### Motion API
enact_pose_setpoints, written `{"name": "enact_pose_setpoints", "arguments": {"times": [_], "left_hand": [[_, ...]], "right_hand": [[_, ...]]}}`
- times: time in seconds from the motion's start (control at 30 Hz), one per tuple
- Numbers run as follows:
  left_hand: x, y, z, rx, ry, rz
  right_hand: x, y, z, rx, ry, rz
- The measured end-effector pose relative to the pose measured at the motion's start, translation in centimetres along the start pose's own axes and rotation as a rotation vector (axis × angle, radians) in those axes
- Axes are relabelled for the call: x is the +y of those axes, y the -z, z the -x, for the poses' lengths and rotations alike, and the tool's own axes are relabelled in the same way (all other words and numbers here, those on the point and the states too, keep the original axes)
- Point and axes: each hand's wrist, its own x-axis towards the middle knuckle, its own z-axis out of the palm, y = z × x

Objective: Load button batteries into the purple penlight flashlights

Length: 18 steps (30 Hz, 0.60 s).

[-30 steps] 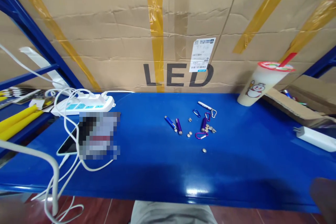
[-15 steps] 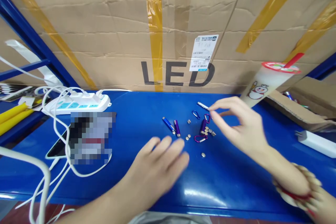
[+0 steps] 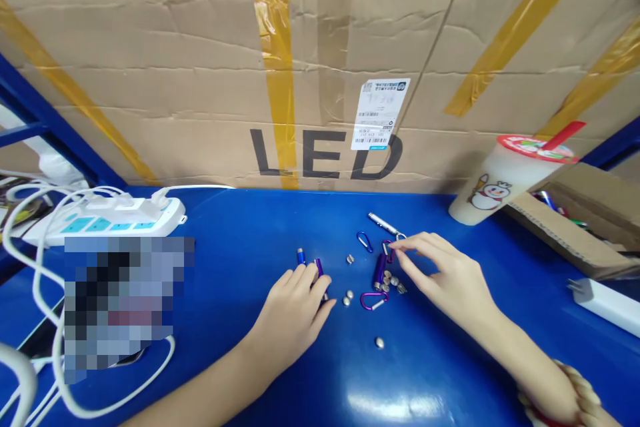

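While the left hand (image 3: 297,310) curls half-closed over a blue tube (image 3: 301,257) and a slim purple tube (image 3: 319,269) on the counter (image 3: 240,233), I can't tell from here whether it grips either one. The right hand (image 3: 443,273) has thumb and forefinger nearly pinched together at a small purple clip (image 3: 385,249); I can't see if they hold it. Toward the back edge lies a silver tube (image 3: 383,223), with a blue clip (image 3: 369,241) near it. Another purple tube (image 3: 381,271) lies beside clustered button batteries (image 3: 387,275), and one lone battery (image 3: 380,342) sits closer to the front edge. A drink cup (image 3: 493,180) stands near the back right corner.
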Motion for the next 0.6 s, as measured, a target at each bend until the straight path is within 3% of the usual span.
{"name": "enact_pose_setpoints", "arguments": {"times": [0.13,0.37,0.6], "left_hand": [[-0.4,0.0,-0.1,-0.044,0.04,0.084],[-0.1,-0.3,0.3,0.021,0.068,0.256],[0.3,0.4,-0.2,0.083,0.301,0.68]], "right_hand": [[0.3,0.0,-0.1,0.002,0.001,-0.018],[-0.1,-0.5,0.3,-0.082,0.028,-0.091],[-0.9,-1.2,0.4,-0.128,0.015,-0.185]]}}
